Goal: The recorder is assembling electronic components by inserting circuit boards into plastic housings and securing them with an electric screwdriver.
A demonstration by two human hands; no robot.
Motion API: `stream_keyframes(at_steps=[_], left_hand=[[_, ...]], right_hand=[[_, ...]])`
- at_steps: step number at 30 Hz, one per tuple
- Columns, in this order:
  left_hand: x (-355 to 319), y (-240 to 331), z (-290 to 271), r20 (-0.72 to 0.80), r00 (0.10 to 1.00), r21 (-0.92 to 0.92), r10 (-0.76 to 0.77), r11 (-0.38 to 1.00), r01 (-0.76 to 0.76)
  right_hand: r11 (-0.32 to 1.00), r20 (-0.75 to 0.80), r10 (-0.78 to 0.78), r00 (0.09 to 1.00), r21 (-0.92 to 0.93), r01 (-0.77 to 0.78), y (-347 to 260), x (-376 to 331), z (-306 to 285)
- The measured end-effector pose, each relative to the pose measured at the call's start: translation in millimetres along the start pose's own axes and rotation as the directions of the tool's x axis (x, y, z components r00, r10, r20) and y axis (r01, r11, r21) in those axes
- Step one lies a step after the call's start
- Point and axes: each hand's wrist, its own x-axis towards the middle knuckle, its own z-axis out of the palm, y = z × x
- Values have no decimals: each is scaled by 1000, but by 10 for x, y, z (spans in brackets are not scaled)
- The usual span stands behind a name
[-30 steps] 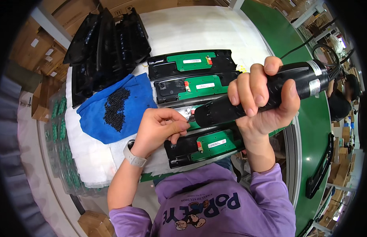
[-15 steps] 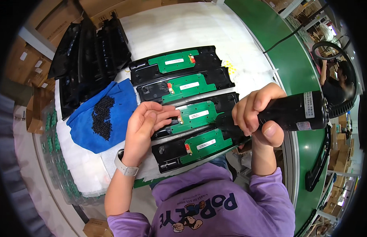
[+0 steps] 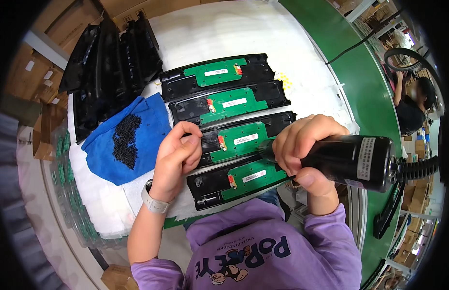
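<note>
My right hand (image 3: 304, 147) grips a black electric screwdriver (image 3: 347, 157) held nearly level, its tip end pointing left over the third panel's green circuit board (image 3: 238, 140). Whether the tip touches is hard to see. My left hand (image 3: 175, 157) is curled closed at the left end of that same black panel (image 3: 210, 140); anything in its fingers is hidden. Several black panels, each with a green board, lie in a column, including the nearest panel (image 3: 203, 187) and the farthest panel (image 3: 257, 66). Small black screws (image 3: 124, 142) are heaped on a blue cloth (image 3: 96, 157) to the left.
Stacked black housings (image 3: 106, 72) stand at the far left of the white-covered table (image 3: 200, 29). A green strip (image 3: 326, 41) runs along the right. A coiled cable (image 3: 417, 168) leaves the screwdriver. Another person (image 3: 415, 106) sits beyond, at right.
My left fingers have curled in from stretched out and drawn back from the board's connector. The screwdriver has come left and nearer me, its tip end now over the third board.
</note>
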Motion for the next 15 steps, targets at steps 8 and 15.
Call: stream_keyframes(at_steps=[8,15], left_hand=[[5,-37,-14,-3,1000,173,-10,985,10],[5,-19,-1,-47,998,150,-35,988,41]], right_hand=[[997,-92,50,995,71,-43,-6,20,-2],[985,-75,30,997,171,-17,17,16,-42]])
